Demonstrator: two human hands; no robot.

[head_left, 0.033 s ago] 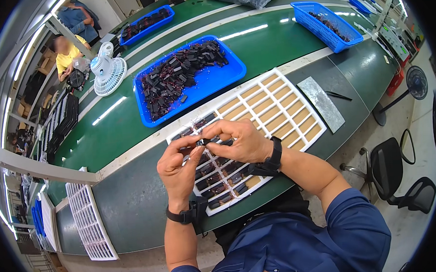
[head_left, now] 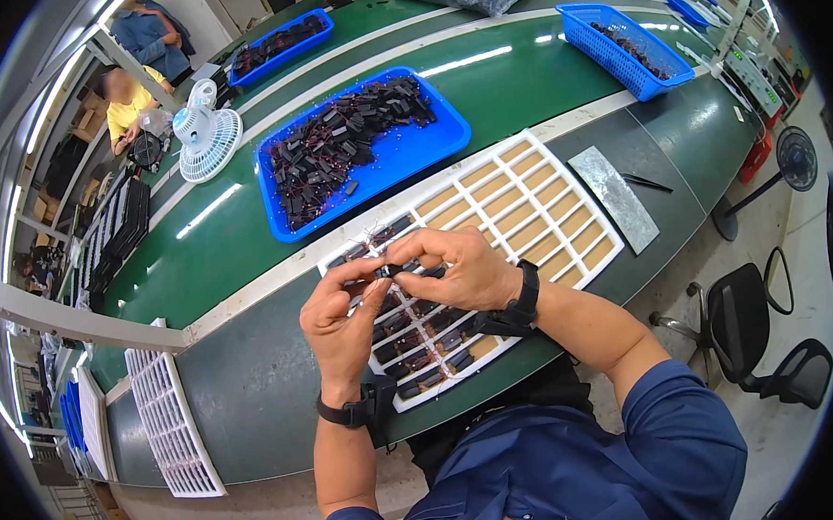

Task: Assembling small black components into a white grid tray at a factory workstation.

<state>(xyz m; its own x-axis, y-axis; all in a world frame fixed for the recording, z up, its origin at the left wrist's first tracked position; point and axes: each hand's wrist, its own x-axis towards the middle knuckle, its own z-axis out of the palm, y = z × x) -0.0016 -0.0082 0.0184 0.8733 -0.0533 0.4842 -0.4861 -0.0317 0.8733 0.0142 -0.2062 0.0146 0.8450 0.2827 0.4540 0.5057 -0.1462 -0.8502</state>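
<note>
Over the white gridded tray (head_left: pixel 578 198), my left hand (head_left: pixel 339 311) and my right hand (head_left: pixel 464 267) meet fingertip to fingertip. Both are closed in a pinch on a small black part (head_left: pixel 392 271), mostly covered by my fingers. Its exact kind cannot be made out. Below my hands, the tray's left compartments hold several black rectangular parts (head_left: pixel 428 382) with thin reddish wires. Brown compartment floors show on the right side. Beyond the tray stands a blue bin (head_left: pixel 411 152), heaped with similar black wired parts (head_left: pixel 335 137).
Right of the tray lie a grey metal plate (head_left: pixel 614 198) and black tweezers (head_left: pixel 647 183). A blue perforated basket (head_left: pixel 622 56) stands far right. A white fan (head_left: pixel 208 139) is at the far left, another gridded tray (head_left: pixel 173 423) near left. A person in yellow (head_left: pixel 128 110) sits beyond the fan.
</note>
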